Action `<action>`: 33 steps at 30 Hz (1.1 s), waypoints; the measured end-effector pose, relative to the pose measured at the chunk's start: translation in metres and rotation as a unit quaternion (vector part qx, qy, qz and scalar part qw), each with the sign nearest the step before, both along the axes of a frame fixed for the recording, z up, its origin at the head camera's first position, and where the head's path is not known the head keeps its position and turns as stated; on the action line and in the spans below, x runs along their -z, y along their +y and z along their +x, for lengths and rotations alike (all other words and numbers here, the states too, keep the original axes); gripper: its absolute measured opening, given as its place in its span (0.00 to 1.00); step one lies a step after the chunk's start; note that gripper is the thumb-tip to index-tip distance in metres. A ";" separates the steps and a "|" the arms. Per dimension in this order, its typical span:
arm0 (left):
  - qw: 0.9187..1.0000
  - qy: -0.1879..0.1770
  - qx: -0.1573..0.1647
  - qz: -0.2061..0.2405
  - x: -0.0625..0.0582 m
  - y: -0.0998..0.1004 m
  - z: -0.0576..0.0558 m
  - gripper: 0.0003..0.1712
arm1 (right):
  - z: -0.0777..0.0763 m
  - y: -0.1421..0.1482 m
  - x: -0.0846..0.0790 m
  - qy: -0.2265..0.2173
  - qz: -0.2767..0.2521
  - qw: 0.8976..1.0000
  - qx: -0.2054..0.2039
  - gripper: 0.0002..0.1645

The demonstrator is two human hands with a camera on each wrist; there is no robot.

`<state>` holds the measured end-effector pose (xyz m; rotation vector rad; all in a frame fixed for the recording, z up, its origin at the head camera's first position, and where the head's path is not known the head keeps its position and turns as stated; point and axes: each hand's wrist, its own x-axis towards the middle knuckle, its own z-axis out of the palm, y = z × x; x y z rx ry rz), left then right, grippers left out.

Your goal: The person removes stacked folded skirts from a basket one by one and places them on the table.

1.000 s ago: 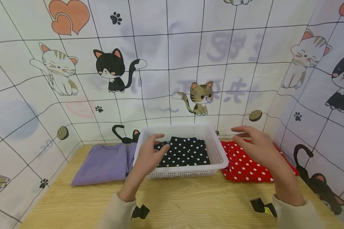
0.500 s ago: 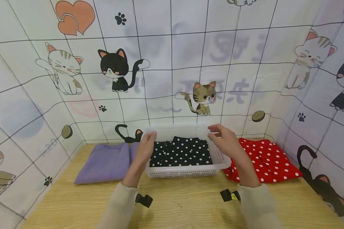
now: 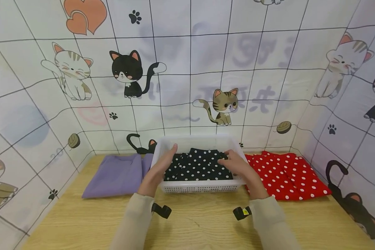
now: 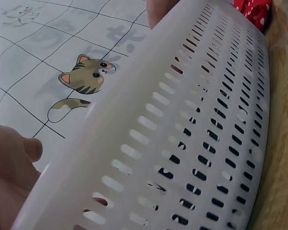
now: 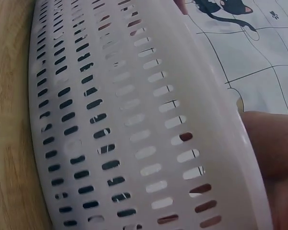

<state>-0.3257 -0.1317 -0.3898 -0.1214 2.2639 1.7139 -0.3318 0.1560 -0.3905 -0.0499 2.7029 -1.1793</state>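
A white plastic basket [image 3: 200, 188] with slotted walls stands on the table, and a folded black cloth with white dots [image 3: 200, 166] lies in it. My left hand [image 3: 160, 167] reaches over the basket's left side, thumb up, at the cloth's left edge; its fingers are partly hidden. On the other side my right hand [image 3: 238, 164] reaches in over the right part of the cloth with loosely bent fingers. Whether its fingertips touch the cloth I cannot tell. Both wrist views mostly show the basket's slotted front wall [image 4: 182, 120], with part of each hand behind the rim.
A folded purple cloth [image 3: 117, 175] lies left of the basket. To the right lies a folded red cloth with white dots [image 3: 287, 175]. A white wall sheet printed with cats [image 3: 175, 86] stands close behind the wooden table [image 3: 193, 222].
My right hand has come left from above the red cloth and down into the basket. The left hand's thumb has turned upright and it has lowered slightly at the basket's left side.
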 end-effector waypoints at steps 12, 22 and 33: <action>0.998 -0.032 -0.013 0.054 0.007 -0.002 -0.006 0.56 | -0.007 -0.006 0.008 0.013 0.029 0.999 -0.019 0.34; 0.999 -0.033 0.016 0.002 0.009 0.000 -0.008 0.56 | -0.011 -0.001 0.012 -0.014 0.023 0.999 -0.043 0.28; 0.998 -0.063 0.017 -0.011 0.009 0.005 -0.018 0.55 | -0.011 0.002 0.011 0.034 0.043 0.995 -0.088 0.23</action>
